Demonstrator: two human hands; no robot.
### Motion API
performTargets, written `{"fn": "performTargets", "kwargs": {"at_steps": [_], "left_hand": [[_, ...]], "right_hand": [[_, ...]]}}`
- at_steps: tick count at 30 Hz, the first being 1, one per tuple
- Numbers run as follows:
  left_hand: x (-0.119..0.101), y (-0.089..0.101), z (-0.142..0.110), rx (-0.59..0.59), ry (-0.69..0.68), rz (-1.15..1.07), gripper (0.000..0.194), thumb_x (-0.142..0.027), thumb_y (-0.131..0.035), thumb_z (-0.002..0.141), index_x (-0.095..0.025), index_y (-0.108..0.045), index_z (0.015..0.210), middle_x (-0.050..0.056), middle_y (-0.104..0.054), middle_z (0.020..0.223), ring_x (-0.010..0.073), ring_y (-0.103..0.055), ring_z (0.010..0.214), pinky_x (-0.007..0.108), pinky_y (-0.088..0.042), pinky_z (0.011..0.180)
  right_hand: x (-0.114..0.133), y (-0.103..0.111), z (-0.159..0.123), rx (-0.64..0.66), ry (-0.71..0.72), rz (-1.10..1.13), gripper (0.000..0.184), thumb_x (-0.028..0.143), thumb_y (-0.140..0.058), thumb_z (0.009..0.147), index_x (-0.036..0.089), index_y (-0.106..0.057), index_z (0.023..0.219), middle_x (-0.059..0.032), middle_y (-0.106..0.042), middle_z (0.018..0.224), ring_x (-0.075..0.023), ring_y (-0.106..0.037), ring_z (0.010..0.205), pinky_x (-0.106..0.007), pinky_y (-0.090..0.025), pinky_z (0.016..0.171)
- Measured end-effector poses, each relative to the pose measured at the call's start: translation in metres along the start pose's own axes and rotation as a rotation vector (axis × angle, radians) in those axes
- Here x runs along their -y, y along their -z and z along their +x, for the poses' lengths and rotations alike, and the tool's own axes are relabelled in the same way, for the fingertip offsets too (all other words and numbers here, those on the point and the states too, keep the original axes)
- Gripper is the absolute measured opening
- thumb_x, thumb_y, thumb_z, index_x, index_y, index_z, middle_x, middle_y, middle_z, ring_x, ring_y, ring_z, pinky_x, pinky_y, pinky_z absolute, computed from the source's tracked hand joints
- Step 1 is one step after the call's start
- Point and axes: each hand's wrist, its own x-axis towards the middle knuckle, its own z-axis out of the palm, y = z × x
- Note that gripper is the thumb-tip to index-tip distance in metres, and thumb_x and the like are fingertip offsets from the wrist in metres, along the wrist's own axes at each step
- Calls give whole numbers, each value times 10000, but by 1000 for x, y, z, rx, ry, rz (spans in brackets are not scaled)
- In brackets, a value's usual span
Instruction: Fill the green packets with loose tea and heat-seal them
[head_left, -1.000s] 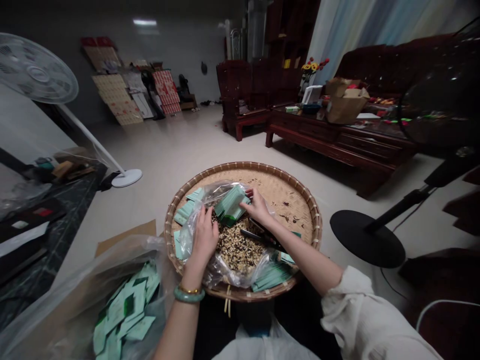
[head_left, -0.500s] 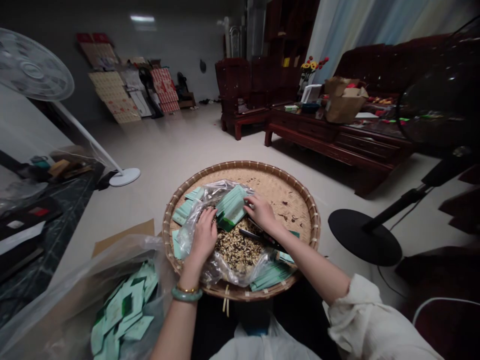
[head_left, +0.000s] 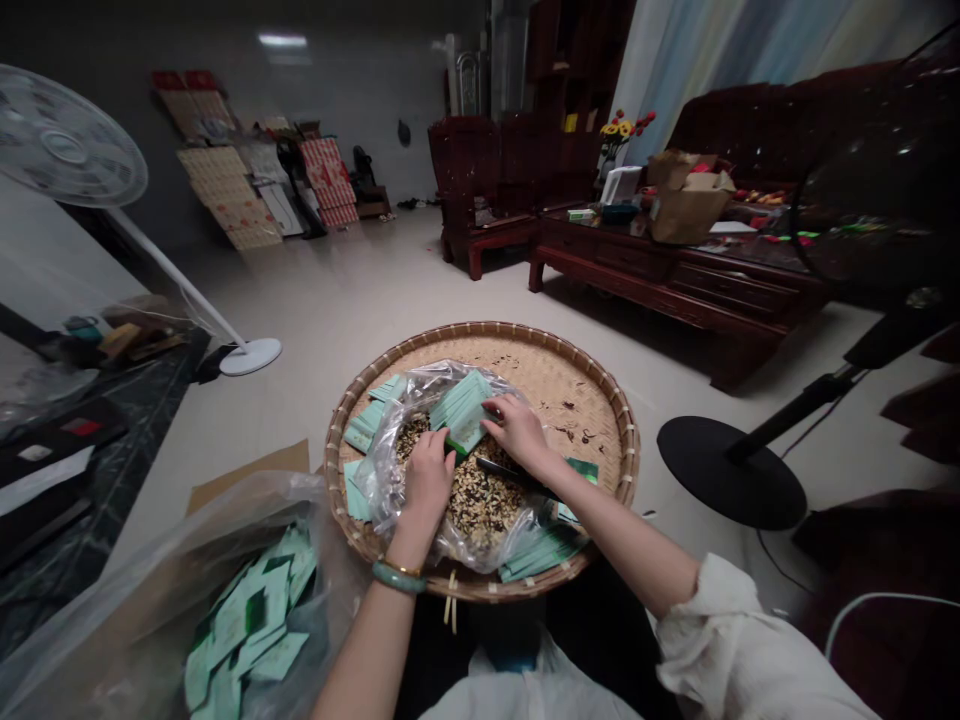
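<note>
On a round woven bamboo tray lies an open clear plastic bag with a mix of pale and dark dry bits in it. A fanned stack of mint-green packets rests on the bag's far part. My right hand pinches the stack's right side. My left hand, wearing a jade bangle, has its fingers closed at the stack's near, dark green edge. A dark, narrow utensil reaches from under my right hand over the mix; its kind is unclear.
More green packets lie on the tray's left and near right. Loose packets fill a large plastic bag at lower left. A white fan stands left, a black fan base right, and a wooden table beyond.
My left hand has moved right, from the bag's left side to the packets' near edge, and its fingers have closed there. My right hand stays at the stack, shifted slightly left.
</note>
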Motion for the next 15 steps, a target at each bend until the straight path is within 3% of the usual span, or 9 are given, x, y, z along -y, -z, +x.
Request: {"fn": "performTargets", "kwargs": {"at_steps": [7,15], "left_hand": [[-2,-3,1,-22,37,-2,234,-87,-561,773,-167,-587,991,83,-614,945,222,-600,878,363,-497,789],[-5,4,0,-28,76,64,76,-157,-569,793,-171,-597,863,82,-625,869,239,-573,836,361,-472,735]], "right_hand": [[8,-3,-7,-36,30,63,246,158,-573,806,205,-672,1027,-89,-674,1015,-227,-609,927,-376,-484,822],[18,-2,-21,-39,129,-47,373,176,-501,855,215,-579,1218,-117,-607,1151,-262,-536,1046,-409,-478,857]]}}
